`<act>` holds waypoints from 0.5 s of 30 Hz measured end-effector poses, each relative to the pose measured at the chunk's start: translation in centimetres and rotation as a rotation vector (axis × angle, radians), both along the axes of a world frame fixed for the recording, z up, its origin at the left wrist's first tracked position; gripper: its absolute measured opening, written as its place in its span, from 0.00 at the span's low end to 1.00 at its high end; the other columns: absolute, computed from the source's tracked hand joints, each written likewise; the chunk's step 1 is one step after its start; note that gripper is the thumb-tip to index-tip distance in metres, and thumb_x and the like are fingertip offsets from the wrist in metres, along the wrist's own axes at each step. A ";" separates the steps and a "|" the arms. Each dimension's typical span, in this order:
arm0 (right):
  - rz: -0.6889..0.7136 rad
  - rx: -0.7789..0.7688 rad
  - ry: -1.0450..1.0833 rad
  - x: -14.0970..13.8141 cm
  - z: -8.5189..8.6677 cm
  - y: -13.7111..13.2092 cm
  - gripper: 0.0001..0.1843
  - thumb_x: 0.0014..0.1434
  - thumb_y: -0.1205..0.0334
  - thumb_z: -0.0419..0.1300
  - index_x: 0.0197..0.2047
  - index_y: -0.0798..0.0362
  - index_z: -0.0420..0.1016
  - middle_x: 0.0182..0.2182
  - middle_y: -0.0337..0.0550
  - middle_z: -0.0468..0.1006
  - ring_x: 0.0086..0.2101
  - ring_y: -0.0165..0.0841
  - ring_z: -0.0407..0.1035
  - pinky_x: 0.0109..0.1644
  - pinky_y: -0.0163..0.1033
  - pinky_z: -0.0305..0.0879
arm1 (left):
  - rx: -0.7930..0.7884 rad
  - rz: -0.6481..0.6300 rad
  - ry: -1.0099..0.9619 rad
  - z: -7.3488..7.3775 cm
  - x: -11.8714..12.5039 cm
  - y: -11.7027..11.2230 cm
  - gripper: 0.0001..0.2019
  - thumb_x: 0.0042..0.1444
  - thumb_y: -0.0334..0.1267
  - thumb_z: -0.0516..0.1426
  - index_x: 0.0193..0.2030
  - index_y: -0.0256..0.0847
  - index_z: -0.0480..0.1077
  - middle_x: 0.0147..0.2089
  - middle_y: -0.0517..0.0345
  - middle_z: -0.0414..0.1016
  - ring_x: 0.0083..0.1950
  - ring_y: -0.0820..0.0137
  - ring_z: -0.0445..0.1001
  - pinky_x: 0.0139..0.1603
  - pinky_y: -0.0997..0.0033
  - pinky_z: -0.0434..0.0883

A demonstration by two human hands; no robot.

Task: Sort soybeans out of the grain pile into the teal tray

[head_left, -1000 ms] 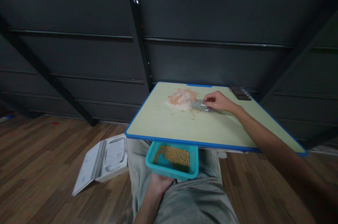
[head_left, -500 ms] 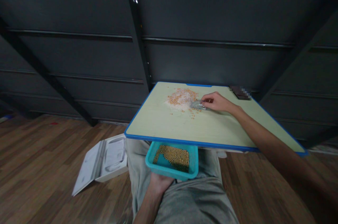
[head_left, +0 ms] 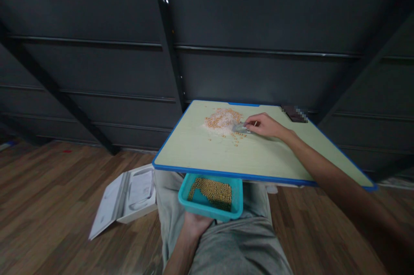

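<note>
On the pale yellow board (head_left: 200,152) lies a pile of orange-yellow beans mixed with white, rice-like grains (head_left: 223,119). My right hand (head_left: 263,124) pinches a thin, flat greyish piece (head_left: 239,128) at the pile's right edge; blur hides whether it is a card or a bit of plastic. A few loose beans (head_left: 236,140) are scattered just in front of it. Below the board's front edge, my left hand (head_left: 196,223) grips a turquoise tray (head_left: 210,211) from underneath, with its fingers hidden. Tan, round beans (head_left: 214,191) fill much of the tray.
A dark flat object (head_left: 293,113), partly pixelated, rests at the board's far right corner. An opened white box (head_left: 139,195) stands on the wooden floor (head_left: 48,188) at the left. Behind the board rises a dark panelled wall (head_left: 258,11).
My right hand has shifted very slightly left, along with the flat greyish piece. The left hand and the tray stay where they were.
</note>
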State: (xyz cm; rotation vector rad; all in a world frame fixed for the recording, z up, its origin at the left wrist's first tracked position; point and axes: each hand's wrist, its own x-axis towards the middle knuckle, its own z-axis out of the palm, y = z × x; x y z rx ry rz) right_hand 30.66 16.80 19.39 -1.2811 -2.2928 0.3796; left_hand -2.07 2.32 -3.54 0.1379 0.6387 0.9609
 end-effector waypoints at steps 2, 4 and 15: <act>0.003 -0.004 -0.002 -0.1 -0.1 0.0 0.13 0.63 0.59 0.59 0.39 0.55 0.84 0.32 0.46 0.83 0.31 0.36 0.72 0.38 0.41 0.64 | 0.006 -0.007 -0.004 -0.1 -0.1 0.0 0.11 0.56 0.40 0.63 0.45 0.48 0.83 0.53 0.52 0.87 0.67 0.50 0.76 0.73 0.45 0.68; 0.007 -0.004 -0.004 -0.3 -0.1 -0.1 0.13 0.63 0.59 0.59 0.39 0.54 0.84 0.33 0.46 0.83 0.32 0.36 0.72 0.38 0.41 0.63 | 0.018 -0.015 -0.020 -0.2 -0.1 0.0 0.11 0.57 0.40 0.63 0.46 0.48 0.83 0.53 0.52 0.87 0.67 0.50 0.76 0.73 0.44 0.68; 0.039 0.009 -0.044 -0.7 -0.3 -0.1 0.13 0.65 0.58 0.59 0.39 0.53 0.84 0.33 0.45 0.83 0.32 0.35 0.70 0.38 0.41 0.62 | 0.033 -0.020 -0.064 -0.3 0.0 0.0 0.13 0.55 0.42 0.65 0.47 0.48 0.83 0.52 0.51 0.88 0.68 0.49 0.75 0.74 0.43 0.67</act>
